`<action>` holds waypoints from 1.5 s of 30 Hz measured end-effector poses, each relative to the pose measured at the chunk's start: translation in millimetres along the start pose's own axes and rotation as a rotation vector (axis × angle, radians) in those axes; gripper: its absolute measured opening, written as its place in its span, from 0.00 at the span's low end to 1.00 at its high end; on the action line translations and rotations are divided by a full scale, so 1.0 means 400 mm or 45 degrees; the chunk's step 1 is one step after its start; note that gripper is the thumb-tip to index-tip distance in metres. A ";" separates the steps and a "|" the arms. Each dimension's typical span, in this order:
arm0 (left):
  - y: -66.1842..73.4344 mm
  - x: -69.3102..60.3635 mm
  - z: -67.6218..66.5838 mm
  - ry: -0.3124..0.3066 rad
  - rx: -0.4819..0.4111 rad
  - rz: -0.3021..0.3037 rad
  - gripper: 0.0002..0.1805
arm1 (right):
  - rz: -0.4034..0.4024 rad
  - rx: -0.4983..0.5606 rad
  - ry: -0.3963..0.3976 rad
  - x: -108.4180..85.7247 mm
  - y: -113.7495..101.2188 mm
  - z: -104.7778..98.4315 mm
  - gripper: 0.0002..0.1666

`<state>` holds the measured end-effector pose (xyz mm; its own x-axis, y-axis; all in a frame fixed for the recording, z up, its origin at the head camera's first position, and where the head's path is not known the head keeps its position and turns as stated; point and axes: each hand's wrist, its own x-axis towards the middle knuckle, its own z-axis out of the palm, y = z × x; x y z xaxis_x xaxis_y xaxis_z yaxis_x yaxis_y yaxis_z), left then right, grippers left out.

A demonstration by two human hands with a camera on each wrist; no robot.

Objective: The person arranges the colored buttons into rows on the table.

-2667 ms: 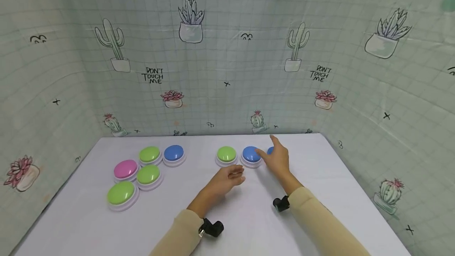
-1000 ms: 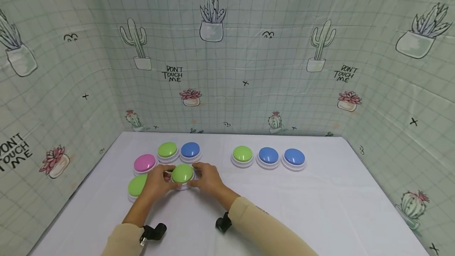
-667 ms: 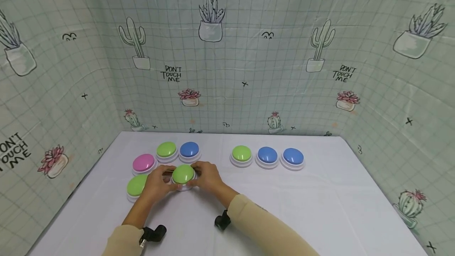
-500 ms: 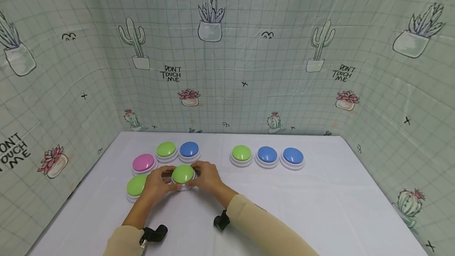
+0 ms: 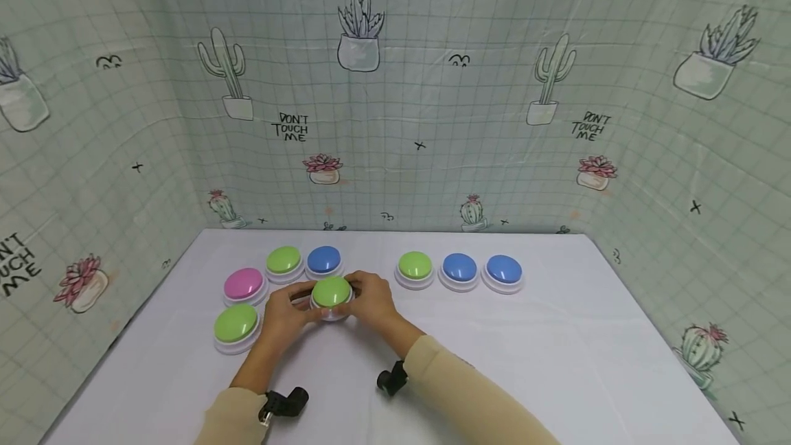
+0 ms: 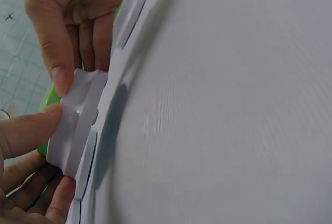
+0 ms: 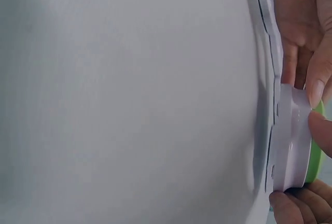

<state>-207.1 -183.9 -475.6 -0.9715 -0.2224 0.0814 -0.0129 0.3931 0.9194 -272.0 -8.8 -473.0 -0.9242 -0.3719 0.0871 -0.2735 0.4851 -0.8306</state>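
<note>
Both hands hold one green-topped button (image 5: 331, 292) with a white base, just in front of a blue button (image 5: 324, 260). My left hand (image 5: 285, 318) grips its left side and my right hand (image 5: 374, 304) its right side. In the left wrist view, the white base (image 6: 78, 123) stands off the white surface, with a shadow beside it and thumbs and fingers around it. The right wrist view shows the same base (image 7: 293, 136) between the two hands, green dome facing away from the table.
Left of the hands are a pink button (image 5: 243, 283), a green button (image 5: 235, 323) and another green one (image 5: 283, 260). To the right stand a green button (image 5: 415, 266) and two blue buttons (image 5: 459, 268) in a row. A patterned cloth (image 5: 395, 108) rises behind the white table (image 5: 525, 362).
Both hands came to the green button on the left and gripped it. Over the last half second they have raised it slightly and moved it a little right, off the spot beside the front-left green button.
</note>
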 end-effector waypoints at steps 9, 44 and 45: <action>0.032 0.022 0.084 0.058 -0.088 0.066 0.31 | 0.008 0.054 0.044 -0.009 0.027 -0.080 0.37; 0.192 0.065 0.427 0.068 -0.311 0.237 0.26 | 0.182 0.167 0.329 -0.068 0.158 -0.377 0.39; 0.194 0.067 0.433 0.061 -0.315 0.252 0.25 | 0.187 0.167 0.332 -0.069 0.161 -0.384 0.39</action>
<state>-275.3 -4.8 -468.7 -0.9372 -0.2073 0.2803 0.2386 0.2050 0.9492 -305.0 154.5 -444.4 -0.9930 -0.0819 0.0850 -0.1111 0.4063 -0.9069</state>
